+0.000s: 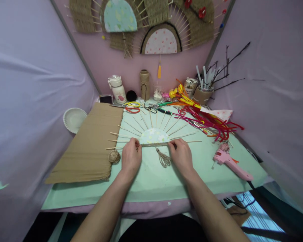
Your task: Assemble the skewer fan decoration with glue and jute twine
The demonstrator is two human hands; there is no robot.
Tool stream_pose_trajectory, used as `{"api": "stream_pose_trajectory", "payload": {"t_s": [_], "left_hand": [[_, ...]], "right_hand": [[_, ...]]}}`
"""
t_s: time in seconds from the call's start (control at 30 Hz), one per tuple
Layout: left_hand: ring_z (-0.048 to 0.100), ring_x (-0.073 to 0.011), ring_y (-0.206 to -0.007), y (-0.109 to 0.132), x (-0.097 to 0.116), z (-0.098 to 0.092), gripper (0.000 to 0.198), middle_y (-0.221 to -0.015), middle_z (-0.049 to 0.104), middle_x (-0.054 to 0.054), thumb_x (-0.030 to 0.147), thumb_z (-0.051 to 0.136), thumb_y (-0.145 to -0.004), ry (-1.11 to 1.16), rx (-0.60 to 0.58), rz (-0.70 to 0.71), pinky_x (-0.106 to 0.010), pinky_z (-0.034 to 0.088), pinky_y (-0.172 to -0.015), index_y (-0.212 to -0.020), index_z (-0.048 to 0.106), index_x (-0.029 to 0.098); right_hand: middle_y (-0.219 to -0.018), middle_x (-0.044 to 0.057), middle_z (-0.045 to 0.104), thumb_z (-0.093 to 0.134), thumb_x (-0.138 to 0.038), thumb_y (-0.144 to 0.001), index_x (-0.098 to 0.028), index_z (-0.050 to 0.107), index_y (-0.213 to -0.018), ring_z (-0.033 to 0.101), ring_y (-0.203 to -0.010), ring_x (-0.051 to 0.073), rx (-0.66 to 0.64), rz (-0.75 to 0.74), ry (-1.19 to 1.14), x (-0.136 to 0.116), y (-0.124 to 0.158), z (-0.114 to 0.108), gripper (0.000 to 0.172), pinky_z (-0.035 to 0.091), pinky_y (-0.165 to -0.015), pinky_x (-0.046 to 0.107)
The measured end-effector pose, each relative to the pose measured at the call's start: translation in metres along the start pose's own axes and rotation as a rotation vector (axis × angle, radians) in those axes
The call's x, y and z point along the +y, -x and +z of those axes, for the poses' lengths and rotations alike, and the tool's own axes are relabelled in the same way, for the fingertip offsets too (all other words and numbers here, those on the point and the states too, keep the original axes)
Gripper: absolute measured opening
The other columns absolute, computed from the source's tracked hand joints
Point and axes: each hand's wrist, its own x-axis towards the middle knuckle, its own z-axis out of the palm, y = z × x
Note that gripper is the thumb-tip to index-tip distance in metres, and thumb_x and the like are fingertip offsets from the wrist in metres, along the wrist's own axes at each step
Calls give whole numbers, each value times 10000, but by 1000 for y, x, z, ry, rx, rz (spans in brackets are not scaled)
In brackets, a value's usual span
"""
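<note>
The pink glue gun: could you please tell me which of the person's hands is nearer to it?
Right. The right hand holds the fan at its right corner, the glue gun lying apart to its right; the left hand is at the fan's left corner, farther off.

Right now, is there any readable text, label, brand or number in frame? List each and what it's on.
Nothing in this view can be read as text.
white bottle: a pink-red picture on the front, no legible words.
patterned cup: markings too small and blurred to read.
pink glue gun: no label shows.
half-round fan between the left hand and the right hand: flower print only, no writing.
</note>
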Motion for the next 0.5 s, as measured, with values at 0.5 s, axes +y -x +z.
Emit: {"api": "stream_pose_trajectory", "payload": {"t_s": [0.5], "left_hand": [[617,-221,-928,49,-16,-60,146,-892,685,-49,192,495,-939,91,93,304,-408,428,-887,-939,637,230]], "right_hand": [[-788,22,630,583,-289,-902,-225,633,-770,585,-763,184,-295,-194,-481,-46,17,-43,155,457,-715,310]]}}
